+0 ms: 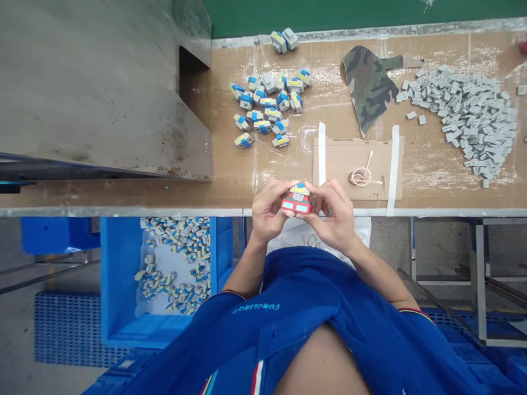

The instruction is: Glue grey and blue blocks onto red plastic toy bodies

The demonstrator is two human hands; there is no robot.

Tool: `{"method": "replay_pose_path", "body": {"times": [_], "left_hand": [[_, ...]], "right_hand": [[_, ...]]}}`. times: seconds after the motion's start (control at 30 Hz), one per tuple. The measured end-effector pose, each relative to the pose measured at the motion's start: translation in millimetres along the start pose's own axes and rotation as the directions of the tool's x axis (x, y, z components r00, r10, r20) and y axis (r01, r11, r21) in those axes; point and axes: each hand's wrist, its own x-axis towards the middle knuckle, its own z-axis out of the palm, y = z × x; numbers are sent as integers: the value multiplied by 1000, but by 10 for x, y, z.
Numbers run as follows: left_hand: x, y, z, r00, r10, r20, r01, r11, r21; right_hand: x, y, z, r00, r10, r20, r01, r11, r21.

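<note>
The small red, blue, yellow and grey plastic block (298, 199) is pinched between your fingers, just above the front edge of the cardboard-covered table (432, 189). Your left hand (267, 211) and your right hand (331, 214) both hold it, closed around its sides with the fingertips meeting near its top.

Just behind your hands, a tan cardboard sheet (354, 164) lies taped to the table with white tape strips (393, 170), and a small coil of pale cord (360, 176) rests on it. Farther back, left of centre, lies a loose cluster of blue, yellow and grey block pieces (265, 104), with two more pieces (284, 41) by the back edge. A camouflage-patterned cloth (368, 82) lies near the back edge, and a large heap of small grey plastic pieces (465, 118) sits toward the right end.

Below the front edge on your left, a blue plastic crate (119, 274) holds many similar pieces. A dull grey metal panel (94, 82) rises beyond the table's left end.
</note>
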Motion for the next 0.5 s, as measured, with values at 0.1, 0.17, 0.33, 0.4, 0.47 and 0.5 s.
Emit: {"method": "replay_pose_path", "body": {"times": [0.1,0.17,0.33,0.4,0.47,0.5], "left_hand": [[2,-1,13,1000,-6,8,6,1000,8],[0,-2,19,1000,-13,13,13,1000,3],[-1,-10,26,1000,-12,16,12,1000,-24],[2,-10,25,1000,-13,14,13,999,-30],[4,-7,22,1000,-18,15,19,999,-32],[4,-4,20,1000,-22,15,23,999,-33]], "right_hand": [[-20,9,-3,1000,20,-7,-20,1000,2],[-28,8,-3,1000,17,-15,-17,1000,14],[-32,-6,-8,1000,-5,-24,6,1000,6],[-34,-11,-11,1000,-11,-25,11,1000,-7],[-36,-16,-15,1000,-10,-27,10,1000,-18],[-37,-18,-18,1000,-7,-25,6,1000,-24]]}}
